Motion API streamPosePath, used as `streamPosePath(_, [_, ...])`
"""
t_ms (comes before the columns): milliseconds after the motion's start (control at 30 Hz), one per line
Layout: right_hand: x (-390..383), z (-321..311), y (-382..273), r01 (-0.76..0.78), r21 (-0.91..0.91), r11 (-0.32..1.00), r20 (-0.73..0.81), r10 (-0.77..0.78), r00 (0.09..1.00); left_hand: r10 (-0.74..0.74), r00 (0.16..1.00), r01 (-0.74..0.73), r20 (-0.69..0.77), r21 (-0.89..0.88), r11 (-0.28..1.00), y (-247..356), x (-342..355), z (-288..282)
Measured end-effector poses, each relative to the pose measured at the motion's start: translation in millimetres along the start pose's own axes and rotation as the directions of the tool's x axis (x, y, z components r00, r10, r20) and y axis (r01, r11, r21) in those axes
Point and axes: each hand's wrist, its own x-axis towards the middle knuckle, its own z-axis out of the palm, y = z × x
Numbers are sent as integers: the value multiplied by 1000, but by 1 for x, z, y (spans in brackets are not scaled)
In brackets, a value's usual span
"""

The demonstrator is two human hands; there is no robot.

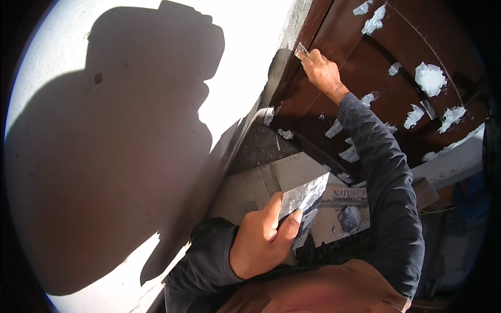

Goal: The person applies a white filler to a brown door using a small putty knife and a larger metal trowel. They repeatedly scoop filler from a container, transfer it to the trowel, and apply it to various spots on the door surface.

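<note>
- Sunlit white wall fills the left of the view, carrying a large shadow of the person; a dark brown door stands to its right, spotted with white filler patches.
- Nearest: left hand, well below the door's patched area, closed around a broad flat blade. Thumb lies across the blade face, fingers are hidden behind it. Blade carries pale filler smears; judged to be held flat and close as a palette within reach of the other hand.
- Blade's long axis runs from lower left up to the right, its free end pointing toward the door.
- Below the door: newspaper spread on the ground, probably to catch drips.
- Farthest: right hand, arm outstretched, pinching a small scraper at the door's left edge by the wall. Scraper tip points up and left, pressed against the door edge, its axis roughly in line with the forearm.
</note>
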Motion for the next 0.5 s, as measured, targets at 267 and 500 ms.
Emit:
streamPosePath(267, [-15, 10, -2, -10, -140, 990, 83, 21, 996, 32, 999, -32, 6, -24, 999, -2, 1, -14])
streamPosePath(500, [-9, 22, -13, -8, -219, 976, 87, 28, 996, -32, 999, 33, 23, -49, 998, -4, 3, -15])
